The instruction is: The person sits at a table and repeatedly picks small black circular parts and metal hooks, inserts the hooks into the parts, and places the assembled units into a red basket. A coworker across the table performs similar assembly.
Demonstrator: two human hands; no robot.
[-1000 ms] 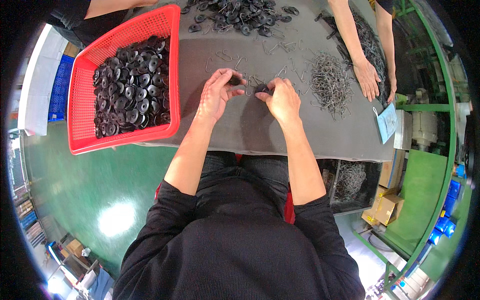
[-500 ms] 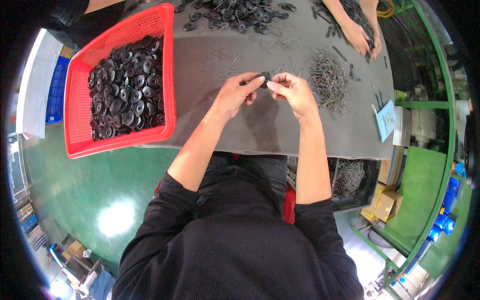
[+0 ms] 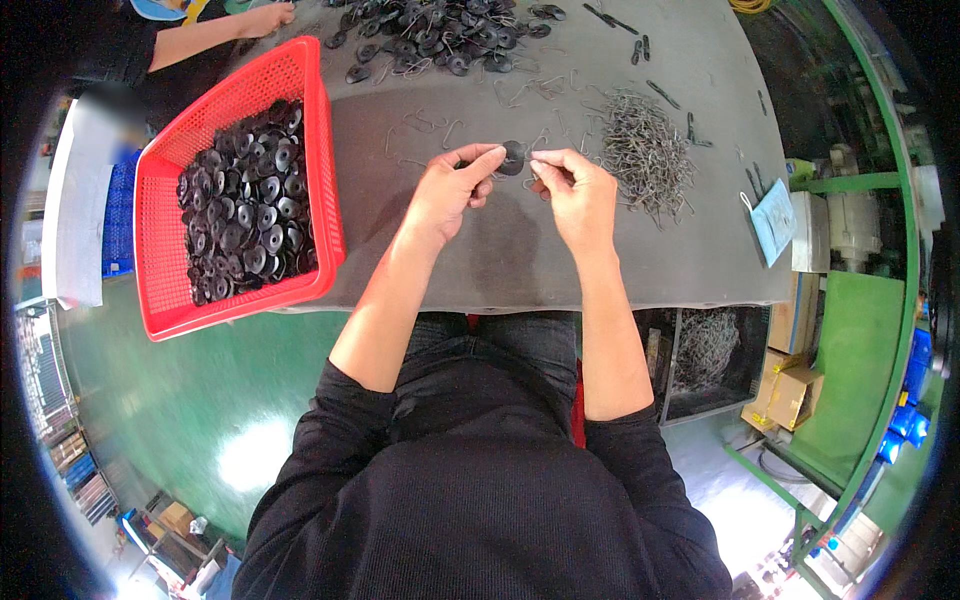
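Observation:
A round black disc (image 3: 513, 158) with a small centre hole is pinched at its left edge by my left hand (image 3: 450, 195), over the table's middle. Just right of the disc, the thumb and forefinger of my right hand (image 3: 582, 200) are pressed together. Whatever they hold is too small to make out. Close to my right hand lies a heap of bent metal wire hooks (image 3: 645, 150). Some loose wire hooks (image 3: 425, 125) lie scattered beyond my hands on the grey table (image 3: 400, 270).
To the left stands a red plastic basket (image 3: 328, 180) full of black discs. A pile of discs with hooks (image 3: 440, 35) lies at the far side. Another person's arm (image 3: 215, 38) reaches in at far left. A blue face mask (image 3: 772, 222) lies near the right edge.
The disc has turned its flat face into view, and my right fingers have come slightly away from my left. The co-worker's hands at far right are gone; an arm now shows at far left.

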